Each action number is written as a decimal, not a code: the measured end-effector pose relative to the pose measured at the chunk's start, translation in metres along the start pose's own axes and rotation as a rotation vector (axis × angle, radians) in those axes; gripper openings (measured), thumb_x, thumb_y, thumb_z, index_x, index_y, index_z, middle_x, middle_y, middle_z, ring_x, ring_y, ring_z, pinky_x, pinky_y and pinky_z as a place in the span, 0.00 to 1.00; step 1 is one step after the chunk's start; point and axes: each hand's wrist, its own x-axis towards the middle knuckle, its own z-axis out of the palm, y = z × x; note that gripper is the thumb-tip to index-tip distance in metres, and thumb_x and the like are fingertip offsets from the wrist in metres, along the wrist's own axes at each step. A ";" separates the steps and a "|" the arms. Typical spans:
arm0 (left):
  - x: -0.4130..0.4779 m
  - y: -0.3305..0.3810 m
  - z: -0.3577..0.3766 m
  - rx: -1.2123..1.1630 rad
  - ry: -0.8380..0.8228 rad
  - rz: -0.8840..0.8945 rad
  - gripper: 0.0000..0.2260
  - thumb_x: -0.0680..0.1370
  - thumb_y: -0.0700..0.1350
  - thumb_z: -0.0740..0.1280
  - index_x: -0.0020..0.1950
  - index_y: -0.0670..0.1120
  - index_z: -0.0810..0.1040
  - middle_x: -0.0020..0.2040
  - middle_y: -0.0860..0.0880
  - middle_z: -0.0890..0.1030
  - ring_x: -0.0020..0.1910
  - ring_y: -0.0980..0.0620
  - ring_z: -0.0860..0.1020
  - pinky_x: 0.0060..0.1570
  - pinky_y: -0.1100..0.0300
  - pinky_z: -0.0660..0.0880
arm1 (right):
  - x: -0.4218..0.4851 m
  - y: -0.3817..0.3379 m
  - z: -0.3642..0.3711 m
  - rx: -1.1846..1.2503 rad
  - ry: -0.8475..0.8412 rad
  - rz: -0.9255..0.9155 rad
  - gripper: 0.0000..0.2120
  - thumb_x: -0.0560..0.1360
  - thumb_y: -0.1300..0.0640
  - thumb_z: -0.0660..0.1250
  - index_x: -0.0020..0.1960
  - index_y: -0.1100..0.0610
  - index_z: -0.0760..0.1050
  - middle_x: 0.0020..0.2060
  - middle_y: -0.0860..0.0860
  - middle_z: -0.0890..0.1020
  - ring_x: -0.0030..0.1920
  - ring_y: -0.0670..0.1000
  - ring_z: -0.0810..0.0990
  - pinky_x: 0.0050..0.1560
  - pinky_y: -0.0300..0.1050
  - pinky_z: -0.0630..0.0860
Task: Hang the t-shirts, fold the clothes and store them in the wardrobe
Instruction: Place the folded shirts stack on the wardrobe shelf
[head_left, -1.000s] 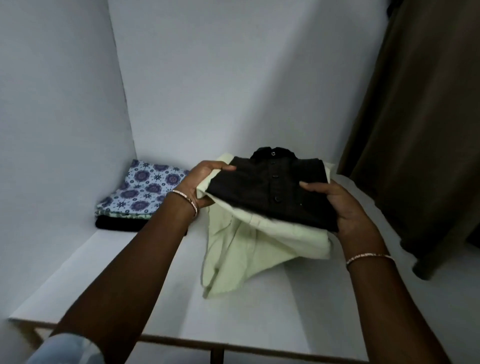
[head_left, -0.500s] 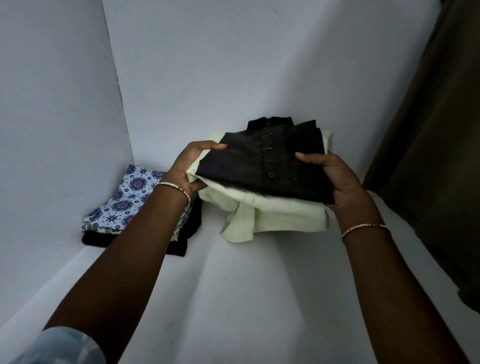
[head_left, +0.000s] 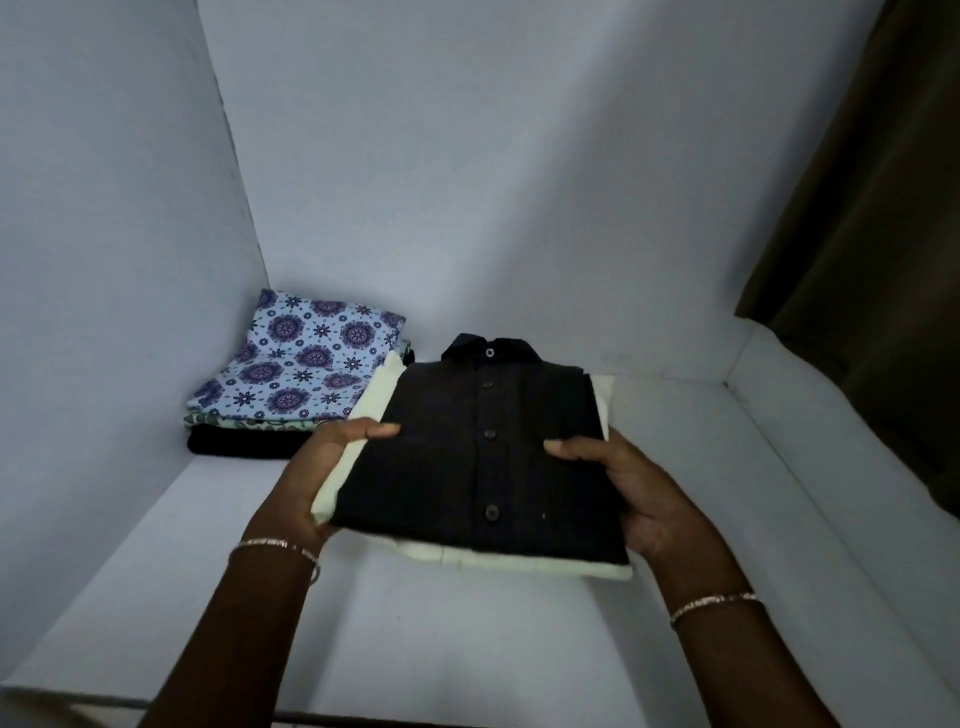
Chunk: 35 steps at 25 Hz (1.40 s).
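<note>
A folded black buttoned shirt (head_left: 483, 457) lies on top of a folded pale green garment (head_left: 519, 564), and the two form one stack low over the white wardrobe shelf (head_left: 467, 649). My left hand (head_left: 324, 467) grips the stack's left edge, thumb on top of the black shirt. On the stack's right edge my right hand (head_left: 631, 486) holds the same way, its thumb lying on the shirt. The fingers of both hands are hidden under the stack.
A pile of folded clothes, blue floral cloth (head_left: 301, 364) on top and a black piece (head_left: 239, 444) at the bottom, sits in the shelf's back left corner. White walls close the shelf at left and back. A dark brown curtain (head_left: 872, 234) hangs at the right.
The stack has come down from mid-air to shelf level beside the floral pile. The dangling part of the pale green garment no longer hangs below it.
</note>
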 end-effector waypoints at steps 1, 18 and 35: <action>-0.005 -0.009 -0.011 -0.015 0.002 -0.060 0.14 0.67 0.37 0.71 0.52 0.39 0.85 0.50 0.37 0.84 0.47 0.39 0.83 0.52 0.46 0.81 | -0.006 0.012 0.001 -0.015 0.010 0.016 0.27 0.66 0.66 0.74 0.65 0.58 0.78 0.57 0.61 0.84 0.55 0.61 0.84 0.54 0.55 0.81; -0.032 -0.049 -0.071 0.559 0.027 -0.136 0.25 0.74 0.33 0.71 0.69 0.46 0.73 0.54 0.39 0.83 0.52 0.36 0.81 0.51 0.46 0.79 | 0.002 0.024 0.015 -0.161 0.168 -0.261 0.24 0.70 0.74 0.67 0.62 0.56 0.80 0.55 0.58 0.85 0.54 0.58 0.84 0.55 0.51 0.81; -0.017 -0.056 0.057 0.284 0.224 0.489 0.49 0.65 0.56 0.73 0.80 0.60 0.48 0.75 0.53 0.68 0.69 0.54 0.72 0.71 0.49 0.69 | 0.009 0.036 0.061 -0.125 -0.412 -0.380 0.07 0.63 0.61 0.68 0.39 0.61 0.82 0.40 0.54 0.83 0.47 0.52 0.81 0.53 0.45 0.75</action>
